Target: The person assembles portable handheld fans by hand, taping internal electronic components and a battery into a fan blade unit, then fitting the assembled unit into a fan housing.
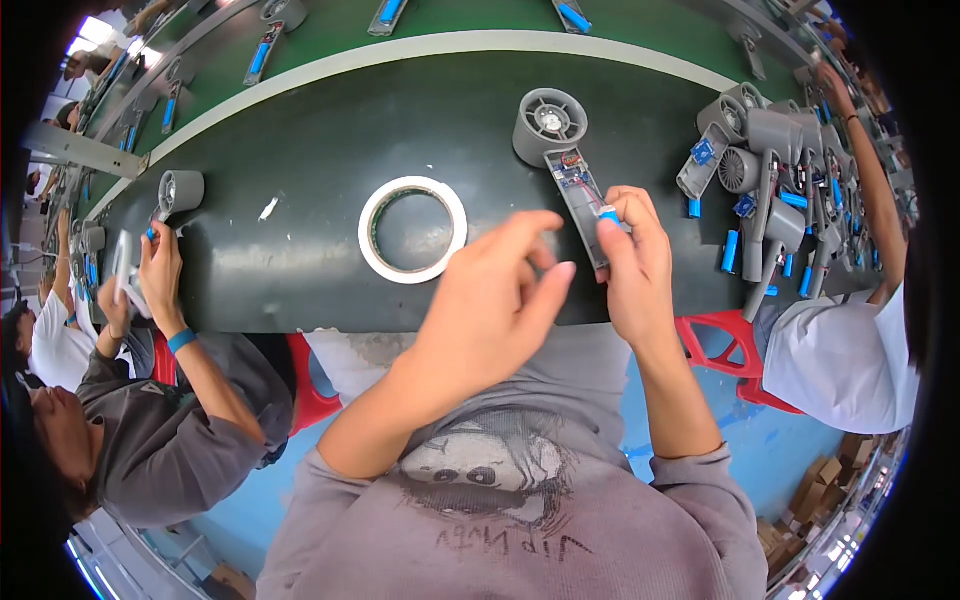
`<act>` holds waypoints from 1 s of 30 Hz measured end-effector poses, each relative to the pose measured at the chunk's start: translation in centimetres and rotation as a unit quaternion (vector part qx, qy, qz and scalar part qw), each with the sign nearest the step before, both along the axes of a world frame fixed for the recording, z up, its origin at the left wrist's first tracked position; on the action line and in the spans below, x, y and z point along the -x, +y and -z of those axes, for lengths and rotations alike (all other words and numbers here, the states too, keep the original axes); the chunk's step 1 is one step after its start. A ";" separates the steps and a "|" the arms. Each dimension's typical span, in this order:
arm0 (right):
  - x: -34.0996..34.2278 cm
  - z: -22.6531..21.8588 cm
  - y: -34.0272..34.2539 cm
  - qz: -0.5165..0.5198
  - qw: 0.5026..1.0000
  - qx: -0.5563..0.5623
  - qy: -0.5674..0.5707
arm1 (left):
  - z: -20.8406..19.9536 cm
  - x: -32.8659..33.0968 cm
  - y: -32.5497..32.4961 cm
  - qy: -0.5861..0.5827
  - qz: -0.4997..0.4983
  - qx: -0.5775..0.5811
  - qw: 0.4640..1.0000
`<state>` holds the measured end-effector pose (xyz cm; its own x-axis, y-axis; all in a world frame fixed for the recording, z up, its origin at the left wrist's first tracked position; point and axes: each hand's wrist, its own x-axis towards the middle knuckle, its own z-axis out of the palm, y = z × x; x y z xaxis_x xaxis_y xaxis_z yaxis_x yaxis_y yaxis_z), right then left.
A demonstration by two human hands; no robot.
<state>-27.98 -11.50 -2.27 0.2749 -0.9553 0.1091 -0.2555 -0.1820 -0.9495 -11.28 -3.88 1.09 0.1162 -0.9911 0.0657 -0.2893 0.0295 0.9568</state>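
In front of me lies a grey handheld fan [552, 120] with its round grilled head pointing away. Its handle [578, 195] is opened up, showing a small circuit board and thin wires. My right hand [637, 265] is closed around the handle's lower end, thumb and fingers beside a blue battery [608, 214] at the handle's edge. Just left of the handle, my left hand [490, 305] is raised over the table, thumb and forefinger apart with nothing visible between them. A roll of white tape [413, 230] rests flat to the left of that hand.
On the right is a pile of grey fan parts [785, 150] with blue batteries. A co-worker at left handles another fan [180, 192]; a person's arm [878, 190] reaches in at right. Beyond a pale rail [500, 42], more fan parts lie on a green surface [480, 18].
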 end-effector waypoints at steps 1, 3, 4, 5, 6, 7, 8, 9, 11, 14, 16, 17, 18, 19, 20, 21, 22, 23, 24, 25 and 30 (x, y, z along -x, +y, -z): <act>0.2 -0.4 0.2 -0.017 0.998 -0.035 -0.047 | -0.2 0.6 -0.5 -0.002 -0.003 -0.001 1.000; 0.4 0.3 0.3 -0.047 0.995 -0.010 -0.085 | -0.4 1.3 -1.5 0.046 0.056 -0.037 0.997; 0.4 0.4 0.3 -0.048 0.995 -0.012 -0.088 | -0.3 1.4 -1.8 0.043 0.054 -0.039 0.997; 0.5 0.6 0.4 -0.051 0.996 -0.011 -0.079 | -0.1 1.5 -2.1 0.039 0.044 -0.074 0.996; 0.5 0.8 0.6 -0.053 0.996 -0.011 -0.069 | 0.0 1.6 -2.4 0.034 0.035 -0.109 0.993; 0.5 0.5 0.9 -0.053 0.996 -0.015 -0.072 | 0.4 1.5 -2.4 0.031 0.035 -0.113 0.993; 0.3 -0.1 1.2 -0.052 0.992 -0.057 -0.095 | 1.0 1.4 -2.4 0.064 0.025 -0.113 0.991; 0.3 -0.4 1.5 -0.051 0.987 -0.098 -0.118 | 1.4 1.3 -2.3 0.097 0.016 -0.112 0.989; 0.9 0.6 1.1 -0.055 0.993 -0.054 -0.092 | 1.5 1.3 -2.6 0.139 -0.004 -0.105 0.985; 1.4 0.1 1.0 -0.037 0.998 0.029 -0.030 | 0.6 0.5 -2.9 0.192 -0.019 -0.141 0.971; 1.9 -0.9 0.8 -0.014 0.998 0.065 0.004 | 0.4 -0.3 -2.8 0.288 -0.002 -0.197 0.937; 2.4 -1.4 0.5 -0.073 0.988 0.133 0.009 | 0.4 -0.6 -2.8 0.288 -0.004 -0.198 0.937; 2.6 -1.5 0.4 -0.133 0.971 0.200 0.014 | 0.4 -1.0 -2.8 0.320 0.012 -0.212 0.923; 2.2 -1.3 0.1 -0.142 0.955 0.259 0.004 | 0.4 -1.1 -2.8 0.352 0.030 -0.226 0.908; 2.1 -0.8 -0.2 -0.142 0.956 0.258 0.003 | 0.4 -1.1 -2.8 0.351 0.029 -0.227 0.908; 2.2 -0.2 -0.5 -0.174 0.936 0.305 0.020 | 0.3 -1.1 -2.7 0.339 0.028 -0.222 0.914; 2.1 0.2 -0.9 -0.206 0.913 0.351 0.037 | 0.3 -1.2 -2.6 0.328 0.026 -0.217 0.919; 1.7 0.3 -1.1 -0.209 0.907 0.363 0.041 | 0.1 -1.2 -2.5 0.328 0.024 -0.217 0.919; 1.6 0.2 -1.0 -0.211 0.907 0.363 0.040 | -0.3 -1.3 -2.5 0.286 0.008 -0.213 0.934; 1.4 -0.1 -0.9 -0.231 0.909 0.342 0.063 | -0.6 -1.4 -2.3 0.243 -0.010 -0.209 0.947; 0.5 -1.3 -0.7 -0.234 0.959 0.150 0.060 | -1.2 -1.8 -1.7 0.209 -0.053 -0.190 0.958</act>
